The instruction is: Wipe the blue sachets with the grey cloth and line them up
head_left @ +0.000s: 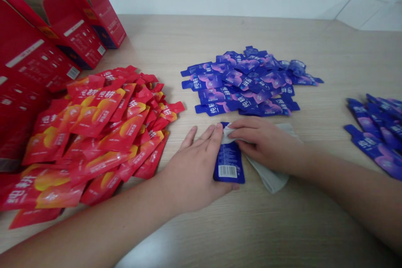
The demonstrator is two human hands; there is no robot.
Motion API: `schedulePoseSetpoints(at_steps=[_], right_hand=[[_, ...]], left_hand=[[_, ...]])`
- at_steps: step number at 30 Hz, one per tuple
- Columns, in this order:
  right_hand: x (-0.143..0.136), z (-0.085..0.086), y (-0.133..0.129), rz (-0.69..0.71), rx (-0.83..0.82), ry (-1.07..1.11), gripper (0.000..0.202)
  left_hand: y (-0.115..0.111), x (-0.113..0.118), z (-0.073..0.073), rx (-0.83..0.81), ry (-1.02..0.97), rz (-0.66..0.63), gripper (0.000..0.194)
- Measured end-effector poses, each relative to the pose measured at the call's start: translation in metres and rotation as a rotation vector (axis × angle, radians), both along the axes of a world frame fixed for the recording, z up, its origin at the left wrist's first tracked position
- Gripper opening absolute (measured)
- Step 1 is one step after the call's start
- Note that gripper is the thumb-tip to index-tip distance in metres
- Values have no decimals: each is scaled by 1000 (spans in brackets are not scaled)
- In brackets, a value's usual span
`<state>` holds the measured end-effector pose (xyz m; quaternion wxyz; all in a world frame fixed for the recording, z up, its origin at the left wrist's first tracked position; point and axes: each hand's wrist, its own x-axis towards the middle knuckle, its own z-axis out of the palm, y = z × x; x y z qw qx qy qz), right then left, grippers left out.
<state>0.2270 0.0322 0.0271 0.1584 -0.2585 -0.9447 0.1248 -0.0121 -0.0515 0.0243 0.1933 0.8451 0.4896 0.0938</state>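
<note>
A dark blue pouch (229, 160) lies flat on the table, its barcode side up. My left hand (196, 169) rests at the pouch's left edge, fingers stretched forward and the thumb by its lower edge. Over the top of the pouch, my right hand (266, 144) presses a whitish cloth (273, 179), with its fingers closed on it. The cloth covers part of the pouch's upper end and trails out below my right hand.
Red pouches (103, 121) are heaped at the left, before red open boxes (80, 33). Blue-purple pouches (245, 81) lie piled beyond my hands; more blue pouches (377, 130) lie at the far right. The wooden table (163, 46) meets a white wall.
</note>
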Motion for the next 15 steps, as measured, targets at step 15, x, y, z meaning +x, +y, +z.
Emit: schedulePoseSetpoints(at_steps=[15], right_hand=[[-7, 29, -30, 312, -201, -49, 22]], left_hand=[[0, -2, 2, -14, 2, 6, 117]])
